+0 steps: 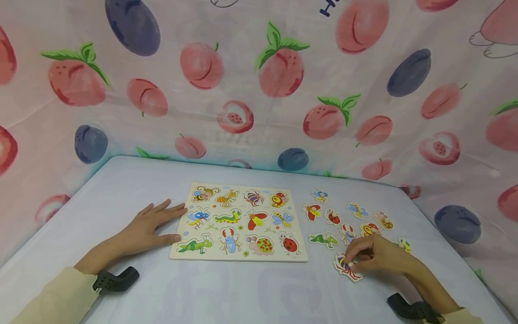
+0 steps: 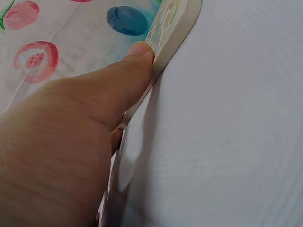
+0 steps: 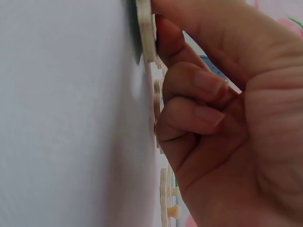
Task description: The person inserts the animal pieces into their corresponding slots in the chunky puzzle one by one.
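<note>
My right hand (image 1: 378, 256) pinches the small knob of a spider puzzle piece (image 1: 344, 269) between thumb and fingertips, at the near end of a group of loose pieces. In the right wrist view, the edge of the held piece (image 3: 147, 30) shows by the fingertips, with a dark shadow beside it; the other fingers are curled in. A wooden insect puzzle board (image 1: 243, 258) lies flat in the middle of the table. At its left edge rests my left hand (image 1: 147, 227), fingers spread and straight. The left wrist view shows the thumb (image 2: 135, 64) touching the board's edge.
Several loose pieces lie right of the board, among them a grasshopper (image 1: 323, 240), a ladybug (image 1: 332, 218), a dragonfly (image 1: 358, 210) and a snail (image 1: 383, 220). Behind the white-covered table (image 1: 226, 297) hangs a fruit-print cloth (image 1: 243, 54).
</note>
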The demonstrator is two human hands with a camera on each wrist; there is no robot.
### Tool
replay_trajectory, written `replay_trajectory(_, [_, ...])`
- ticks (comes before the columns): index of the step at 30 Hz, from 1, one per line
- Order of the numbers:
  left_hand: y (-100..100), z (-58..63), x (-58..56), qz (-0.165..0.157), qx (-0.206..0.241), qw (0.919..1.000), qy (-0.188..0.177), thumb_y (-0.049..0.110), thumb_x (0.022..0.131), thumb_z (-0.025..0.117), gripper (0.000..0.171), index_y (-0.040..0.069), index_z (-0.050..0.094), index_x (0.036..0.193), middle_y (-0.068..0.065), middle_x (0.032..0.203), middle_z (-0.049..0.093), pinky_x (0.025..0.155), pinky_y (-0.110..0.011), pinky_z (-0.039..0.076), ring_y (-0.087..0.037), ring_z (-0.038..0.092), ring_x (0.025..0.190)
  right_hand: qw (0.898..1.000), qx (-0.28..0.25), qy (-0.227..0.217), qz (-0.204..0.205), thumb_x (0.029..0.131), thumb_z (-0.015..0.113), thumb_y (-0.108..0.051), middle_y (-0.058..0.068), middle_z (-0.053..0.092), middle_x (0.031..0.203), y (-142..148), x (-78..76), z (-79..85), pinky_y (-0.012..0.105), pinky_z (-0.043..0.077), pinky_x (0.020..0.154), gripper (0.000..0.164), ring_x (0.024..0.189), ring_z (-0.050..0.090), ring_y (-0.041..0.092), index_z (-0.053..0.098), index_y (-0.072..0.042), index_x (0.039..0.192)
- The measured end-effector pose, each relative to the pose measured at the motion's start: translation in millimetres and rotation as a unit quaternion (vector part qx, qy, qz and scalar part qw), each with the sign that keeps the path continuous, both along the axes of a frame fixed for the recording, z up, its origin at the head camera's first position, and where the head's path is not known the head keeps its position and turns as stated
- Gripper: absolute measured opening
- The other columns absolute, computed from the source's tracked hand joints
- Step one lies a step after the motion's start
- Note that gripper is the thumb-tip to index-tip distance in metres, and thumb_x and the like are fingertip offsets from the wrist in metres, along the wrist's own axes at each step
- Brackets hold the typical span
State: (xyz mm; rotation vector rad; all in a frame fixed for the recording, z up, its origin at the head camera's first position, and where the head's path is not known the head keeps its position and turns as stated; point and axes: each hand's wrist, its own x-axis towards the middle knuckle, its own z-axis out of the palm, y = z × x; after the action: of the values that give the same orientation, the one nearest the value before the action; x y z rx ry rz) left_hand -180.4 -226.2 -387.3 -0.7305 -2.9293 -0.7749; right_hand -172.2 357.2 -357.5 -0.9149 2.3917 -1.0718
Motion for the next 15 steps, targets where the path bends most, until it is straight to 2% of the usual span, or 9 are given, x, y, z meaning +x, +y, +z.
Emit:
replay_trajectory(6, [1.7, 1.1, -0.3, -0.002, -0.001, 1.0, -0.003, 0.057, 0.083, 0.065, 0.076, 0.016, 0.045, 0.144, -0.004, 0.15, 0.038, 0.11, -0.06, 0.005, -0.038, 0.015, 0.142, 1.0, 0.01, 0.012, -0.005, 0.081, 0.077, -0.015, 0.001, 0.069, 0.091, -0.2, 2.0, 3.3, 0.025, 0.042, 0.052, 0.014, 0.066, 0.051, 0.011, 0.076, -0.017, 0.095])
replay_trajectory(15, [1.6, 2.5, 0.7, 0.0, -0.006, 1.0, 0.001, 0.056, 0.083, 0.064, 0.075, 0.016, 0.045, 0.144, -0.005, 0.15, 0.038, 0.11, -0.061, 0.006, -0.039, 0.015, 0.142, 0.999, 0.004, 0.033, 0.002, 0.082, 0.076, -0.015, -0.001, 0.067, 0.088, -8.2, -2.6, 10.0, 0.027, 0.038, 0.048, 0.014, 0.06, 0.045, 0.01, 0.075, -0.018, 0.095])
